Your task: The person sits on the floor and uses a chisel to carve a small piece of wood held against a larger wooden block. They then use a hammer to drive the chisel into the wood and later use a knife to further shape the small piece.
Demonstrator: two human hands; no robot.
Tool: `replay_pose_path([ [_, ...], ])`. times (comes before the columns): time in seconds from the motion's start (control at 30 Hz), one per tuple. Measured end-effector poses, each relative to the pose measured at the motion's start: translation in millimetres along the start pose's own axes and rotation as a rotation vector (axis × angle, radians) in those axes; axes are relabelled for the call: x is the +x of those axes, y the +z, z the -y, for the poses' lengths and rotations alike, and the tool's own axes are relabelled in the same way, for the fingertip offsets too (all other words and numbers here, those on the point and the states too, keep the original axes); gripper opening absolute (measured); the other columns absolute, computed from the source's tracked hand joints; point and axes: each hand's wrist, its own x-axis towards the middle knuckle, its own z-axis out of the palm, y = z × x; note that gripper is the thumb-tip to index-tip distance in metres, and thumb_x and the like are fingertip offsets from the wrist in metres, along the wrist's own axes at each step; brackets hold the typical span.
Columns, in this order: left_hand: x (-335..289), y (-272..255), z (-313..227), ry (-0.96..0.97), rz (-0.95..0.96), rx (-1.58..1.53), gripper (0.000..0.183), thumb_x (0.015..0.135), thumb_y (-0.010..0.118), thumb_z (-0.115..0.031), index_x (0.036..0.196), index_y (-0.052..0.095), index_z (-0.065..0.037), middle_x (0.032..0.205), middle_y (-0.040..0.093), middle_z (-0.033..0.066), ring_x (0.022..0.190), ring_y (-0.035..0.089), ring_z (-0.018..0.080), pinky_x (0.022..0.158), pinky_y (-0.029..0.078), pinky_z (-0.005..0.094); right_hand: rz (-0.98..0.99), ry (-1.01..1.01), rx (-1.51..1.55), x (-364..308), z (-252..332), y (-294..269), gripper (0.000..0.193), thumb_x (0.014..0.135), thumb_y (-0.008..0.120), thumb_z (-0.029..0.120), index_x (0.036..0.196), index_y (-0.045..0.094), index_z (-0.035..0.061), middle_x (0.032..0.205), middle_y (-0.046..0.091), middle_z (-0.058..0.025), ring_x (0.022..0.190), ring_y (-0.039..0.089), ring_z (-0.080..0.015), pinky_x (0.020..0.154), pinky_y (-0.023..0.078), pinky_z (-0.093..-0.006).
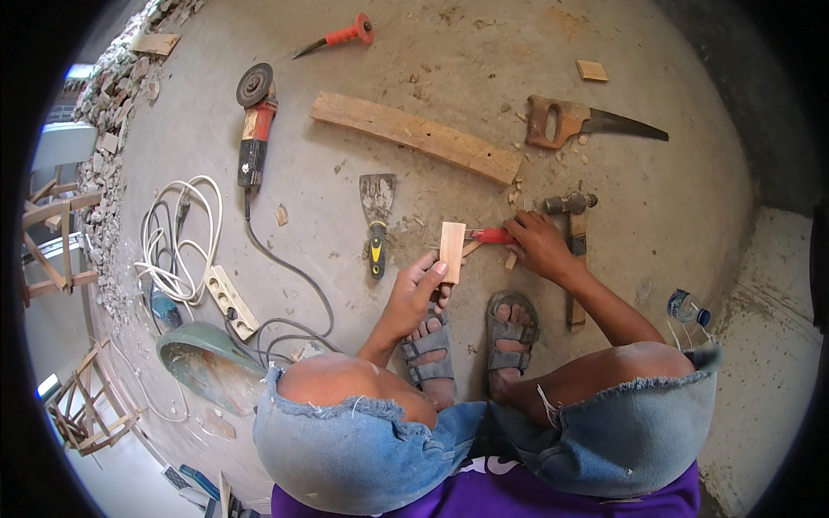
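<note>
My left hand [418, 292] is closed around the lower end of a small, pale rectangular wood block [452, 252], held upright above the floor between my feet and the long beam. To its right, my right hand [542, 244] has its fingers closed on the end of a slim red-handled tool [494, 236]. The tool's metal end points left toward the block; its tip is partly hidden, so I cannot tell its exact kind or whether it touches the wood. Beside my right wrist lies a hammer [577, 226] with a dark metal head. My forearm crosses over its wooden handle.
On the concrete floor lie a wooden beam [419, 138], a handsaw [596, 121], a putty knife [377, 216], an angle grinder [255, 129], an orange-handled chisel [345, 34] and a wood offcut [591, 71]. Left are a power strip [231, 302], coiled cable [177, 276] and a green basin [207, 358]. A bottle [686, 308] lies right.
</note>
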Motion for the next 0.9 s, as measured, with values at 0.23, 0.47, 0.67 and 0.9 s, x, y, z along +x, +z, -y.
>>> replay_pose_path([
  [0.23,3,-6,-10,-0.190,0.046,-0.702,0.026,0.103,0.046,-0.032,0.100,0.052,-0.007,0.070,0.038,-0.0020,0.055,0.038,0.0076,0.046,0.034,0.0190,-0.054,0.337,0.449,7,10,-32,0.033,0.089,0.068,0.019,0.113,0.054,0.0014,0.091,0.053,-0.0181,0.084,0.055,-0.0319,0.078,0.046,-0.0420],
  [0.47,11,-12,1,-0.146,0.145,-0.795,0.033,0.108,0.041,-0.042,0.090,0.044,-0.014,0.069,0.034,-0.0047,0.056,0.034,0.0051,0.044,0.028,0.0183,0.026,0.321,0.592,19,59,-68,0.039,0.098,0.061,0.036,0.116,0.054,0.0019,0.083,0.053,-0.0176,0.075,0.053,-0.0295,0.070,0.044,-0.0412],
  [0.67,14,-2,4,-0.120,0.052,-0.740,0.036,0.109,0.042,-0.046,0.090,0.045,-0.015,0.068,0.034,-0.0058,0.054,0.032,0.0039,0.044,0.027,0.0185,0.029,0.095,0.432,30,98,-69,0.040,0.098,0.061,0.044,0.099,0.056,0.0045,0.078,0.058,-0.0189,0.072,0.059,-0.0387,0.064,0.045,-0.0467],
  [0.9,14,9,3,-0.130,-0.081,-0.659,0.037,0.108,0.043,-0.046,0.091,0.050,-0.015,0.066,0.035,-0.0065,0.053,0.033,0.0041,0.044,0.028,0.0189,-0.032,0.043,0.282,32,100,-64,0.044,0.095,0.063,0.049,0.087,0.059,0.0055,0.073,0.060,-0.0146,0.068,0.062,-0.0355,0.060,0.045,-0.0468],
])
